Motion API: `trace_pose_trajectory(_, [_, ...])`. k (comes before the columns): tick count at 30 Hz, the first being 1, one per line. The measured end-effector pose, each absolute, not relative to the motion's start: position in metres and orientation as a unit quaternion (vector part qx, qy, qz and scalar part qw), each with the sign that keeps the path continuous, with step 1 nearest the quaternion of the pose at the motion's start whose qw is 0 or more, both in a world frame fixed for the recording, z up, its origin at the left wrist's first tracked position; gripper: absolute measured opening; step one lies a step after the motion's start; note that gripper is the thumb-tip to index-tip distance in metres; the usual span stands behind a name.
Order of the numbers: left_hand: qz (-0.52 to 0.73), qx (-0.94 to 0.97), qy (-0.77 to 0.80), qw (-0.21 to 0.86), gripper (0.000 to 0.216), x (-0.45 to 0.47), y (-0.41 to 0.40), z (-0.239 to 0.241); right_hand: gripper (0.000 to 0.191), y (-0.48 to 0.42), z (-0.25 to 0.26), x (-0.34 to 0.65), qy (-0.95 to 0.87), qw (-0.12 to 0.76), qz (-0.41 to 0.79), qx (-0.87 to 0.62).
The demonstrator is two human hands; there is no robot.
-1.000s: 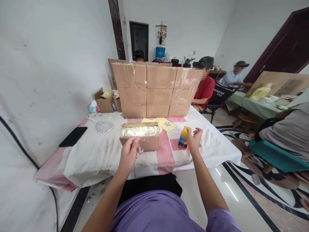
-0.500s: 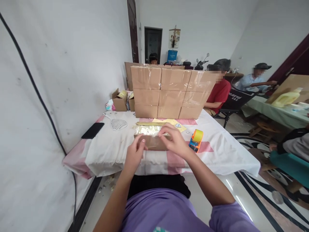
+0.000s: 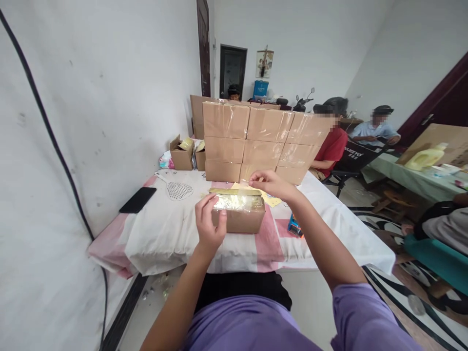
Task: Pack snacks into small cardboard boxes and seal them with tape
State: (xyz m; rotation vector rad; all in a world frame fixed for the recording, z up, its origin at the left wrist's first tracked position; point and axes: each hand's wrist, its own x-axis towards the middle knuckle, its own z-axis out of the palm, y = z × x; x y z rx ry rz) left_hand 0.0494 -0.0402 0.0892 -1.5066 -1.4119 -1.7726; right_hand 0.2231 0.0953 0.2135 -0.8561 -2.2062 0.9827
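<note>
A small cardboard box (image 3: pixel 244 222) lies on the table in front of me. Glossy clear tape covers its top, and a yellowish flap edge (image 3: pixel 234 192) stands along its far side. My left hand (image 3: pixel 210 219) grips the box's left end, thumb at the front and fingers over the top. Above the box's far right part, my right hand (image 3: pixel 268 184) is raised with thumb and fingers pinched on what looks like a strip of clear tape (image 3: pixel 244 184). An orange and blue tape dispenser (image 3: pixel 295 226) sits right of the box, partly hidden by my right forearm.
Taped cardboard boxes (image 3: pixel 244 141) are stacked like a wall behind the work. On the left lie a black phone (image 3: pixel 138 200) and a white fly swatter (image 3: pixel 179 190). An opened carton (image 3: pixel 181 157) stands behind them. Other people sit at the right, one in a red shirt (image 3: pixel 334 151).
My right hand has lifted from the box top, moving up and away from me with the pinched tape. My left hand has settled on the box's left end.
</note>
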Motion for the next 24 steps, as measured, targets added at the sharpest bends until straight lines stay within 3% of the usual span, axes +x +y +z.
trace_pose_trajectory(7, [-0.364,-0.745,-0.544,0.127,0.036,0.066,-0.015,0.068,0.018,0.151,0.16,0.187,-0.854,0.197,0.303,-0.374])
trace_pose_trajectory(18, [-0.359,-0.724,-0.577,0.12,0.04,0.08,-0.031,0.054,0.006,0.174,0.118,0.192,-0.836,0.253,0.198,-0.445])
trace_pose_trajectory(24, [-0.356,-0.726,-0.575,0.125,0.042,0.079,-0.029,0.052,0.024,0.165,0.12,0.201,-0.861,0.228,0.22,-0.398])
